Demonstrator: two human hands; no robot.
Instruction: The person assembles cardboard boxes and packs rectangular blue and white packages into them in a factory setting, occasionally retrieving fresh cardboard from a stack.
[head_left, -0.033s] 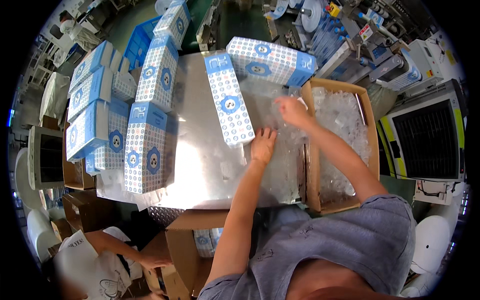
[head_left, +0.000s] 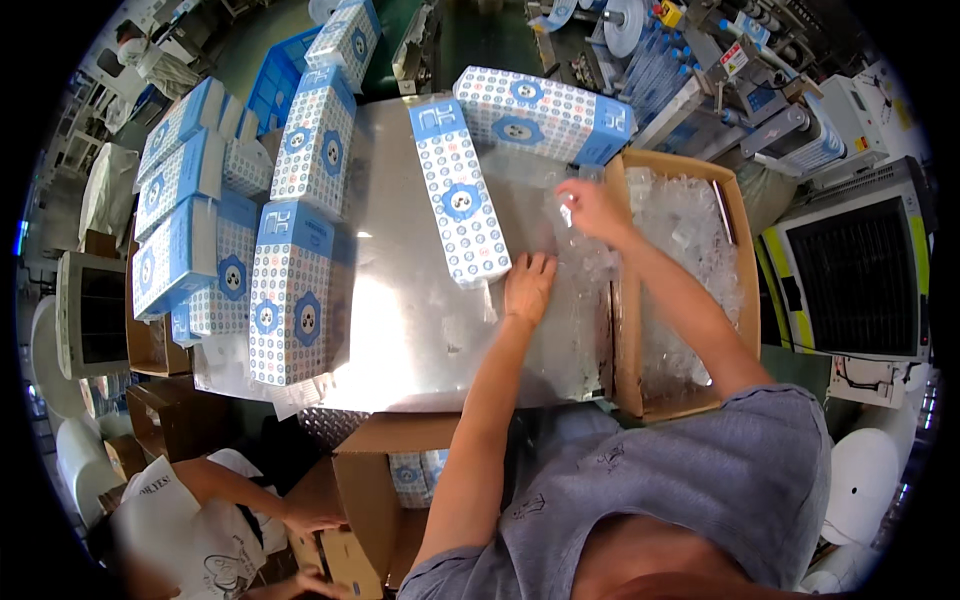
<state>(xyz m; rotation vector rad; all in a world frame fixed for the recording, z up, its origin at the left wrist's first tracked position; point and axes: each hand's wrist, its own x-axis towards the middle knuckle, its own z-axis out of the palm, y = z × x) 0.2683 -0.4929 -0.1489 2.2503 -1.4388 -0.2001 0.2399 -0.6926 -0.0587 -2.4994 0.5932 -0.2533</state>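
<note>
My left hand [head_left: 529, 288] rests on the metal tabletop [head_left: 400, 260] with its fingers stretched out. Its fingertips are beside the near end of a long blue-and-white patterned pack [head_left: 460, 200], which lies slanting across the table. Over the right part of the table, my right hand [head_left: 595, 212] is curled, thumb and fingers pinched together. A small clear plastic piece [head_left: 567, 207] shows at those fingertips; its exact shape is hard to make out. Loose clear plastic pieces [head_left: 590, 258] lie on the table below that hand. Another patterned pack [head_left: 540, 115] lies across the far edge.
An open cardboard box [head_left: 625, 300] of clear plastic pieces [head_left: 685, 240] stands along the table's right side. More patterned packs [head_left: 290, 290] are lined up and stacked at left. By the near edge sits an open carton [head_left: 365, 490]; a co-worker's hand [head_left: 315, 515] is beside it.
My right hand has turned and its fingers have closed into a pinch, with a clear bit now showing at the tips. My left hand stays beside the pack. The co-worker's hands have shifted slightly.
</note>
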